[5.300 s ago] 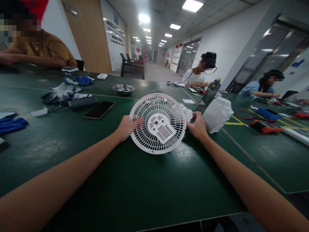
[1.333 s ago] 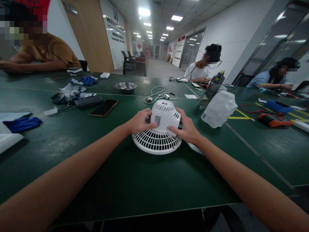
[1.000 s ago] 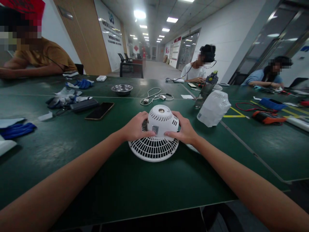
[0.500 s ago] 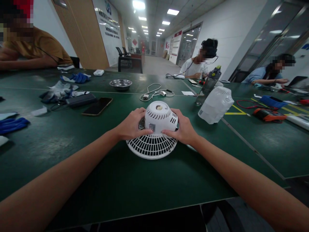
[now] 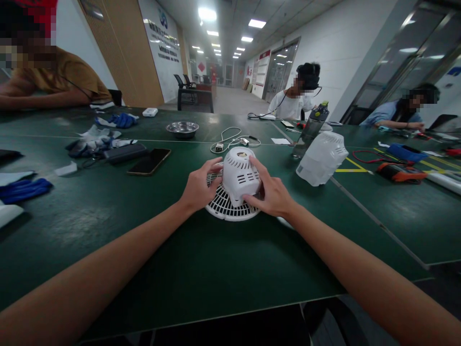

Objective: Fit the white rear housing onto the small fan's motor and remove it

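A white slotted fan motor cover (image 5: 239, 175) stands on a round white fan grille (image 5: 232, 212), which lies on the green table. My right hand (image 5: 272, 190) is closed around the cover's right side, its thumb at the lower front edge and its fingers along the upper side. My left hand (image 5: 201, 185) is at the cover's left side, over the grille. Its thumb and fingers are apart and curved; whether the fingertips touch the cover I cannot tell. A small white piece (image 5: 284, 222) shows partly under my right wrist.
Beyond the cover lie a coiled white cable (image 5: 234, 139) and a metal bowl (image 5: 182, 129). To the left are a phone (image 5: 149, 161) and gloves (image 5: 95, 139). A plastic-wrapped white object (image 5: 321, 158) and a bottle (image 5: 311, 127) stand right. Several people sit around the table.
The cover has turned on the grille, so its label no longer faces me and a slotted side does. My left hand has loosened from it; my right fingers have moved up its side.
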The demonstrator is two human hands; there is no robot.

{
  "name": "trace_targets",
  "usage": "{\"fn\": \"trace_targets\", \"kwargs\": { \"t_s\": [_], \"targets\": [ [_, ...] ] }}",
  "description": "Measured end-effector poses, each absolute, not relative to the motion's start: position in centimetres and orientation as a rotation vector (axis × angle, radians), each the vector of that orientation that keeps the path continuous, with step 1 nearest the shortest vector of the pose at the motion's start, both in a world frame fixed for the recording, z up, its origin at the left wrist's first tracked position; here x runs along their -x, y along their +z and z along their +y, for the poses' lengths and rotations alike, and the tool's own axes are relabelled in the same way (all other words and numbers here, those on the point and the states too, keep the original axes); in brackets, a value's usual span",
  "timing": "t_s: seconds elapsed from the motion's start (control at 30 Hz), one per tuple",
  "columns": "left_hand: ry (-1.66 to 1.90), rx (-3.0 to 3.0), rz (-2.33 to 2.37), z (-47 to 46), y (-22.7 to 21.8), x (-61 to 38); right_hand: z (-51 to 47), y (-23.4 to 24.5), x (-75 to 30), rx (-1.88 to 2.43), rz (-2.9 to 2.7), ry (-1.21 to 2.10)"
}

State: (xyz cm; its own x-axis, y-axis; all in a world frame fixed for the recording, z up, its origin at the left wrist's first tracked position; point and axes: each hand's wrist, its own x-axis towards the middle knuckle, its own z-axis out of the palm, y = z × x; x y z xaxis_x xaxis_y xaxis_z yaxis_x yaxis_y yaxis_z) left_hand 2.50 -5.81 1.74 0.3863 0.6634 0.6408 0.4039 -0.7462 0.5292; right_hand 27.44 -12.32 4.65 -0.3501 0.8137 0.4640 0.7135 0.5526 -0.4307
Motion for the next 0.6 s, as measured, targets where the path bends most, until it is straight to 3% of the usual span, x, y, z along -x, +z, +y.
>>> {"fn": "trace_targets", "kwargs": {
  "t_s": [0.17, 0.6],
  "targets": [
    [1.095, -2.392, 0.582, -5.41, 1.78, -2.04, -12.12, 4.84, -27.89, 1.069, -2.152, 0.515],
    [1.127, -2.455, 0.596, -5.23, 2.31, -2.88, -11.95, 5.34, -27.57, 1.08, -2.068, 0.73]
  ]
}}
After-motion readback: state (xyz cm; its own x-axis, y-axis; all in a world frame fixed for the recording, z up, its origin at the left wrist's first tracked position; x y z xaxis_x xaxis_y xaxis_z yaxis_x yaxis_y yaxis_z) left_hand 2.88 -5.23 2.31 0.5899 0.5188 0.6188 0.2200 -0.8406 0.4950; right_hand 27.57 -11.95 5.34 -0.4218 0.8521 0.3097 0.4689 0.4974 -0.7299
